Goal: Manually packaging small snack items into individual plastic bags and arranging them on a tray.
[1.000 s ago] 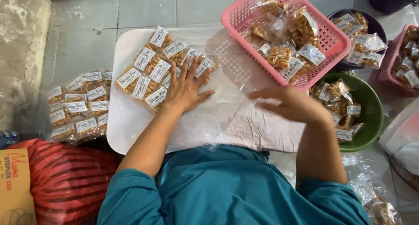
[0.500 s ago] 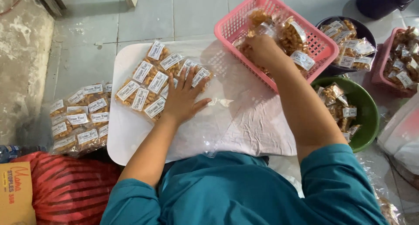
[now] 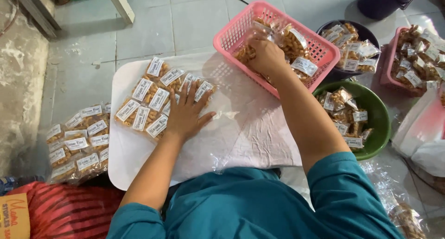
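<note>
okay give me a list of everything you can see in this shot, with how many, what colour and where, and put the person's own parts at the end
white board: one, white, on the floor before the person
row of snack packets: roughly ten, clear with white labels, on the board
pink basket: one, top centre, holding snack packets
dark bowl: one, behind the basket, full of packets
green bowl: one, right of the board, with packets
second pink basket: one, far right, partly cut off
bundled packets: one bundle, left of the board
red sack: one, bottom left
left hand: flat on the row of packets
right hand: inside the pink basket, grip hidden among packets
</note>
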